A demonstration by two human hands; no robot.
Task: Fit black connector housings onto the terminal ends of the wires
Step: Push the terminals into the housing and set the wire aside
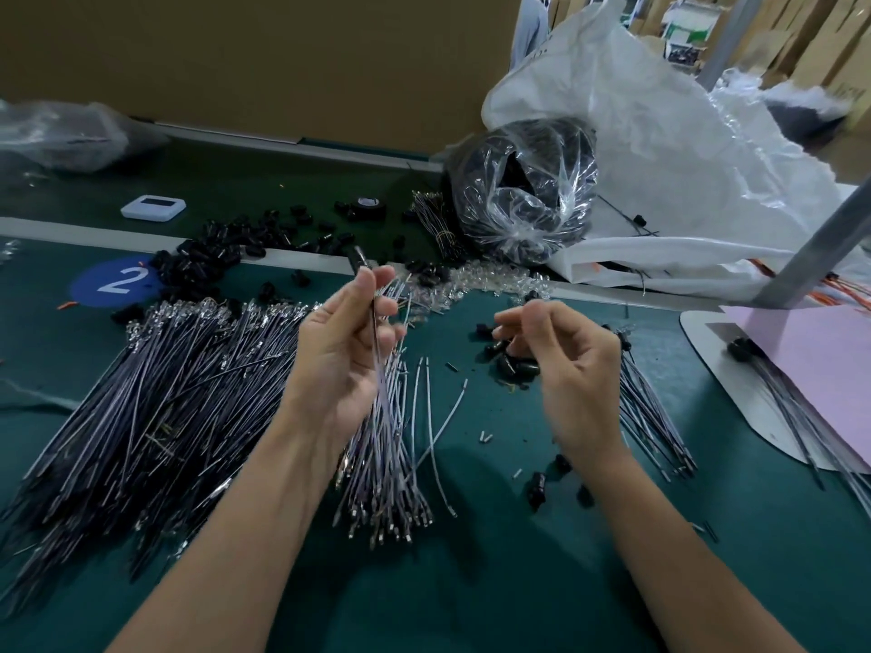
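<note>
I see left hand (339, 351) raised over mid-surface, pinching one wire (375, 332) upright between thumb and fingers; black connector housing (357, 257) sits on its top end. Right hand (570, 369) is curled above loose housings (516, 367) on the green mat (518, 558); I cannot tell whether it grips one. Wire heap (155, 393) lies toward the left edge.

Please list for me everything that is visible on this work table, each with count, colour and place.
wires: many, grey, big pile, table left
wire bundle: one, grey, in the left hand
connector housings: many, black, scattered back left; small heap by the right hand
clear bag: one, holds black parts, back centre
white bag: one, back right
sticker: one, blue with white 2, left
white device: one, back left
pink sheet: one, right edge
table: one, green
left hand: grips the wire bundle
right hand: fingers curled; contents unclear
</note>
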